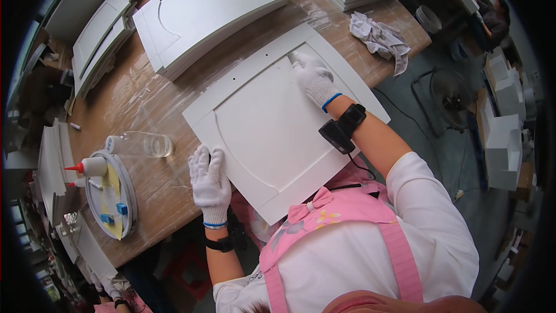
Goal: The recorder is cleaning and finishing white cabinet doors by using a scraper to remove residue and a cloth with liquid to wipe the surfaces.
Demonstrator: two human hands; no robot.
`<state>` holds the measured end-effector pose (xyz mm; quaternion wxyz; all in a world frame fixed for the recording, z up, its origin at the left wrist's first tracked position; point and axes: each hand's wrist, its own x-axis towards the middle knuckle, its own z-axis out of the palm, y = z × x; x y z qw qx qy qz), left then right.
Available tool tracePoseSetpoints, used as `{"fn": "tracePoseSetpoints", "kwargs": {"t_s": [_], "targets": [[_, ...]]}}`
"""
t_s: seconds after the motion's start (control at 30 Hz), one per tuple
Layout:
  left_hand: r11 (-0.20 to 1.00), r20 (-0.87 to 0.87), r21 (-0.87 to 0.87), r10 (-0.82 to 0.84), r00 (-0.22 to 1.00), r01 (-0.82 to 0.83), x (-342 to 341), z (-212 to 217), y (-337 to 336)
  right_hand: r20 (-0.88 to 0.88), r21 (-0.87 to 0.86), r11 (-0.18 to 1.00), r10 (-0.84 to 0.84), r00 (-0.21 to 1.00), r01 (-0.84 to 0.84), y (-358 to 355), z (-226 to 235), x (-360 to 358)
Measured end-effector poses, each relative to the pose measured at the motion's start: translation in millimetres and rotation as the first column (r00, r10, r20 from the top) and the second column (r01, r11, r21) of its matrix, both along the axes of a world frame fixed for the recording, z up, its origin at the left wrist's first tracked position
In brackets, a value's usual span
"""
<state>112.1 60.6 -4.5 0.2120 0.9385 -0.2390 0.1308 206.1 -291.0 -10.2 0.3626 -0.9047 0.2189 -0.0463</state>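
A white cabinet door panel (260,116) lies tilted across the table's near edge, its lower end close to my apron. It has a recessed centre with a curved border and two small dark holes along its far side. My right hand (313,78), in a white knitted glove with a blue cuff, presses on the panel's far inner corner. Its fingers are bunched together, and whatever they may hold is hidden. My left hand (209,188), gloved alike, rests against the panel's left edge with fingers stretched out and the thumb beside the edge.
Stacked white panels (226,8) stand behind, with more at far left and far right. A crumpled cloth (379,37) lies at right. Left are a clear bottle (142,144), a red-tipped glue bottle (92,166) and a round lid (130,203) with blue blocks. A fan (449,98) stands on the floor.
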Motion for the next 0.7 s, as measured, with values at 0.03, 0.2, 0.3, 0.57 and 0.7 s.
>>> {"fn": "tracePoseSetpoints", "kwargs": {"t_s": [0.03,0.2,0.3,0.57,0.7], "targets": [[1.0,0.006,0.0,0.002,1.0,-0.002,0.4,0.0,-0.2,0.006,0.0,1.0,0.002,1.0,-0.002,2.7,10.9,0.2],[1.0,0.002,-0.002,-0.005,1.0,0.005,2.7,1.0,0.8,-0.01,-0.012,0.999,-0.045,0.999,0.045,5.6,8.0,2.1],[1.0,0.01,0.01,0.0,1.0,0.0,6.3,1.3,3.4,0.02,0.0,1.0,0.021,1.0,-0.021,-1.6,-3.7,7.0],[1.0,0.032,-0.001,0.005,0.999,-0.005,4.5,1.2,-2.5,0.038,0.45,0.882,-0.173,0.984,0.138,-1.0,23.6,-1.4],[1.0,0.013,-0.01,-0.005,1.0,0.006,-0.1,-13.4,1.2,0.008,0.49,0.864,-0.132,0.991,0.111,-6.1,-2.3,1.9]]}}
